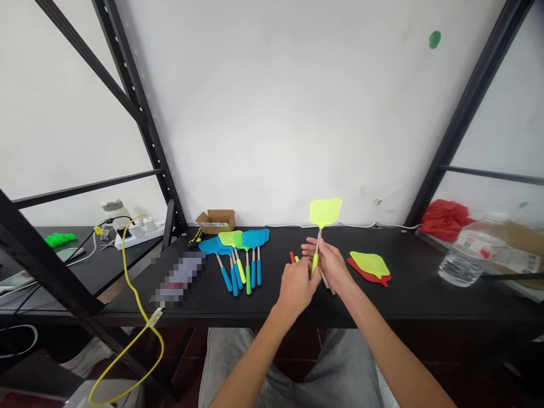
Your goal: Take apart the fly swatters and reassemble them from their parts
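Upright between my hands is a yellow-green fly swatter point(325, 212) with a thin metal rod and a yellow handle. My left hand point(294, 286) is closed around the handle. Higher up, my right hand point(334, 265) grips the rod between thumb and palm, with some fingers stretched to the left. Behind and below the hands lie a red handle point(292, 257) and several metal rods point(330, 287), mostly hidden. To the right, a loose yellow-green swatter head point(370, 264) rests on a red one point(385, 280). Several blue and green fly swatters point(248, 277) lie side by side on the left.
The black table point(272, 309) meets a white wall. An open cardboard box point(216, 220) stands behind the swatters, near a blurred-out object point(181, 277) with a yellow cable point(126, 258). A large plastic bottle point(465, 255) and red bag point(446, 218) are at right, beyond the black frame post point(450, 130).
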### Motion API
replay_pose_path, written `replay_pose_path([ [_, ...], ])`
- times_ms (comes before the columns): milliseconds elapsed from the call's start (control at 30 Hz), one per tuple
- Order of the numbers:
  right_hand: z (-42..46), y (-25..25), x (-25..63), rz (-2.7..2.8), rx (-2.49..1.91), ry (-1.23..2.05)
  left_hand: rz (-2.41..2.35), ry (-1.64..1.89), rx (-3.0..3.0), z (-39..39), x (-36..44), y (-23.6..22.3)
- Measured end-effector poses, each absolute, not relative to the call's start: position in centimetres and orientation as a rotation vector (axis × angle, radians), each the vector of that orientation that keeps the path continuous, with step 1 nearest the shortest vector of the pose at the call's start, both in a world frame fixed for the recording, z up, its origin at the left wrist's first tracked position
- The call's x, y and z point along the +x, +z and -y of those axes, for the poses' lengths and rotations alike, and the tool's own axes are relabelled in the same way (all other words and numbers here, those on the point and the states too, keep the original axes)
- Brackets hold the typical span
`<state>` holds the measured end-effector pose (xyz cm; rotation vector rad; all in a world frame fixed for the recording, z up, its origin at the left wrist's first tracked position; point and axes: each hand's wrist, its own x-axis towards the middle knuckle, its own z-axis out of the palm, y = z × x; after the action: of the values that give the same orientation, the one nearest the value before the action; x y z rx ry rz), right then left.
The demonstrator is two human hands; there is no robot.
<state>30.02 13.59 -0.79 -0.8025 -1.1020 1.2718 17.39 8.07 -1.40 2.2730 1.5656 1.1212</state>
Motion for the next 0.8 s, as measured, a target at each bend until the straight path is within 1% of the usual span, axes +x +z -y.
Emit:
replay_pose_path([
  [67,-13.4,0.1,29.6,0.951,-0.687,1.336,-1.450,1.082,2.166,-7.1,18.6,-0.9],
  [167,-12.6,1.1,29.4,0.829,-0.629,1.360,-1.153,1.105,1.898,-6.7,19.6,-0.6],
  [267,-12.1,1.8,29.1,0.832,-0.622,1.364,-0.827,1.139,1.499,-7.0,20.3,-0.4],
  [367,-12.7,2.8,29.2,0.890,-0.623,1.348,-0.606,1.164,1.165,-5.9,20.9,-0.1],
  [433,-13.8,3.9,30.6,0.863,-0.601,1.290,-0.529,1.141,1.060,-3.8,20.7,-0.2],
  [500,-15.0,5.1,33.3,0.755,-0.583,1.183,-0.498,0.984,1.130,-1.5,19.6,-0.7],
  [567,-15.4,5.8,36.5,0.711,-0.583,1.160,-0.647,0.870,1.350,-0.4,17.7,-1.3],
  [633,-14.9,5.5,39.0,0.802,-0.677,1.238,-1.091,1.010,1.656,-1.5,15.3,-1.9],
  [667,-14.2,5.0,39.7,0.866,-0.751,1.271,-1.366,1.023,1.796,-2.9,14.2,-2.1],
  [733,-12.6,3.5,39.9,0.955,-0.863,1.319,-1.832,0.887,1.970,-6.3,12.6,-2.4],
  [800,-11.0,1.8,39.0,0.968,-0.901,1.400,-2.002,0.712,2.052,-9.2,11.8,-2.6],
])
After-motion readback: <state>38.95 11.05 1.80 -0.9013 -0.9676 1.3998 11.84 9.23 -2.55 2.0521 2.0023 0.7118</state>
